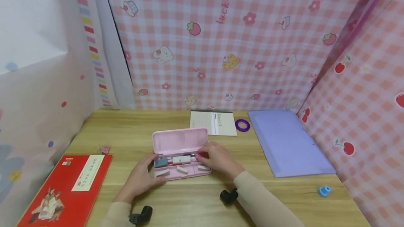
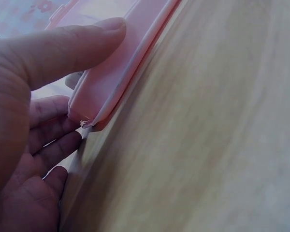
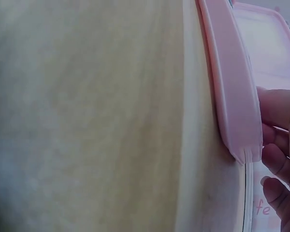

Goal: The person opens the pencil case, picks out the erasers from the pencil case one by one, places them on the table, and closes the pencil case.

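Note:
A pink pencil case (image 1: 170, 176) lies with its lid (image 1: 180, 141) raised. In it are a blue-grey eraser (image 1: 161, 163), a white eraser (image 1: 182, 159), and several small whitish blocks (image 1: 182, 170) in the front compartment. My left hand (image 1: 140, 176) holds the case's left end, thumb at the front and fingers around the side. In the left wrist view, its thumb (image 2: 82, 50) reaches over the case's edge. At the right end, my right hand (image 1: 217, 158) pinches a small pink object (image 1: 199, 157) inside the case. Its kind is hidden by the fingers, and the right wrist view shows only the case's outer wall (image 3: 234, 87).
Behind the case lie a notepad (image 1: 217, 123) and a purple ring (image 1: 242, 125). A lilac folder (image 1: 290, 146) and small blue object (image 1: 324, 191) are at right. A red book (image 1: 85, 199) and pink binder clip (image 1: 105, 149) are at left. Patterned cloth (image 1: 214, 45) walls the table.

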{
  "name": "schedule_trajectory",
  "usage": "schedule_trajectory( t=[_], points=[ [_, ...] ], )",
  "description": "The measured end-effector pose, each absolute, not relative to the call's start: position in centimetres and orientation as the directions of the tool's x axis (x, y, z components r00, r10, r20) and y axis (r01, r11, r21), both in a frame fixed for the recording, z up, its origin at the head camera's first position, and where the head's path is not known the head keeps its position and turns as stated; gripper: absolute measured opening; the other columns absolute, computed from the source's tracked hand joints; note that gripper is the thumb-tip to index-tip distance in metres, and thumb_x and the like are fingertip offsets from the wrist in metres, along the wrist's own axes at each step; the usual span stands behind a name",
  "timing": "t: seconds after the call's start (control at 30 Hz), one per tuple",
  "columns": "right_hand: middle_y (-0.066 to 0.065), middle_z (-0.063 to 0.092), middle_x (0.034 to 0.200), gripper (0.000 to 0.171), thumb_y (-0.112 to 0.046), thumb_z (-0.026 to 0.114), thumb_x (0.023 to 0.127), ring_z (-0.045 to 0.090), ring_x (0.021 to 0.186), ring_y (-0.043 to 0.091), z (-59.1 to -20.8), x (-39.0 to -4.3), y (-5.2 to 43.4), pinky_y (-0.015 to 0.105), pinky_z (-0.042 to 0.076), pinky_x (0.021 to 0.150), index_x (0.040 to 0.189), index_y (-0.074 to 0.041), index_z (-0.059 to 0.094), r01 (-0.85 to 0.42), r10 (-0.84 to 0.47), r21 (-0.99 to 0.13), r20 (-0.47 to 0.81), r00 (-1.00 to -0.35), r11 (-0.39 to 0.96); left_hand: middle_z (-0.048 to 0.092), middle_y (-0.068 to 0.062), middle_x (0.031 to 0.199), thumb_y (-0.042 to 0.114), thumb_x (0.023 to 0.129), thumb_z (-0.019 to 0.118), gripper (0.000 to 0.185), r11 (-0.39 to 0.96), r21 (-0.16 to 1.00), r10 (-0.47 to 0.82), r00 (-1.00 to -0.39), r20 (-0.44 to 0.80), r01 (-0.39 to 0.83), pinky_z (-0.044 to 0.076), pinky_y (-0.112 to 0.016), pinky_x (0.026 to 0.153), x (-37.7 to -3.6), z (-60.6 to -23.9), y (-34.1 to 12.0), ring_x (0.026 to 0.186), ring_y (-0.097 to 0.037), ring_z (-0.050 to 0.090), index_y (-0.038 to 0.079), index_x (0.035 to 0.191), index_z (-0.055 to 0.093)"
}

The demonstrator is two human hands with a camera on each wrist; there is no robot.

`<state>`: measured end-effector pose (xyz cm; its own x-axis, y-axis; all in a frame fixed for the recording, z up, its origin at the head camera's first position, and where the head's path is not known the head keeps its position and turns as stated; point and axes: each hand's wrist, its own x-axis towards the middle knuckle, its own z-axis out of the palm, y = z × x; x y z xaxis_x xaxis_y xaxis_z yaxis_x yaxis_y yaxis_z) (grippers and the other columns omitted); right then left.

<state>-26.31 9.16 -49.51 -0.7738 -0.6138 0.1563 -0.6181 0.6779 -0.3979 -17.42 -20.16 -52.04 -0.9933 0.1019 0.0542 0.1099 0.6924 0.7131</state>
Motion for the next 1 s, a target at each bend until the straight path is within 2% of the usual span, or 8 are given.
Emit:
schedule_trajectory(
  t=[0.37, 0.53, 0.67, 0.87, 1.0],
  points=[
    [-0.015, 0.067, 0.093, 0.02, -0.036, 0.066, 0.091, 0.054, 0.086, 0.006, -49.4, -26.5, 8.9, 0.026, 0.049, 0.078, 0.102, -0.022, 0.075, -0.604, -0.615, -0.401, 0.119, -0.78, 0.688, 0.04, -0.019, 0.146, 0.048, 0.064, 0.086, 0.1, 0.696, 0.71, 0.097, -0.994, 0.055, 0.107, 0.029, -0.058, 0.109, -17.5, -52.3, -20.2, 0.135, -0.039, 0.034, 0.005, 0.143, 0.042],
    [-0.013, 0.066, 0.093, 0.021, -0.037, 0.066, 0.091, 0.055, 0.085, 0.005, -48.8, -26.0, 9.1, 0.025, 0.049, 0.078, 0.103, -0.022, 0.074, -0.637, -0.627, -0.384, 0.171, -0.76, 0.668, 0.04, -0.02, 0.146, 0.049, 0.064, 0.086, 0.1, 0.698, 0.708, 0.099, -0.994, 0.055, 0.109, 0.029, -0.058, 0.109, -17.5, -52.2, -20.2, 0.135, -0.039, 0.034, 0.005, 0.143, 0.042],
    [-0.01, 0.066, 0.094, 0.02, -0.031, 0.067, 0.091, 0.057, 0.083, 0.004, -48.0, -25.5, 9.7, 0.024, 0.052, 0.076, 0.105, -0.019, 0.074, -0.659, -0.615, -0.408, 0.253, -0.746, 0.632, 0.039, -0.02, 0.146, 0.049, 0.064, 0.086, 0.101, 0.697, 0.709, 0.1, -0.993, 0.056, 0.11, 0.028, -0.058, 0.109, -17.5, -52.1, -20.2, 0.135, -0.039, 0.034, 0.005, 0.143, 0.042],
    [-0.013, 0.064, 0.088, 0.021, -0.023, 0.071, 0.089, 0.058, 0.079, 0.003, -47.5, -25.5, 12.2, 0.024, 0.054, 0.071, 0.107, -0.013, 0.073, -0.622, -0.539, -0.5, 0.32, -0.78, 0.603, 0.039, -0.02, 0.147, 0.049, 0.064, 0.085, 0.101, 0.69, 0.714, 0.105, -0.992, 0.063, 0.119, 0.028, -0.058, 0.109, -17.4, -52.1, -20.2, 0.135, -0.04, 0.033, 0.004, 0.143, 0.041],
    [-0.013, 0.064, 0.085, 0.021, -0.024, 0.073, 0.087, 0.058, 0.076, 0.004, -48.2, -26.6, 14.8, 0.023, 0.052, 0.069, 0.104, -0.012, 0.074, -0.588, -0.487, -0.474, 0.33, -0.809, 0.655, 0.038, -0.02, 0.147, 0.051, 0.064, 0.085, 0.102, 0.691, 0.714, 0.104, -0.993, 0.056, 0.113, 0.028, -0.058, 0.109, -17.4, -52.1, -20.3, 0.135, -0.04, 0.033, 0.005, 0.144, 0.041]
  ],
)
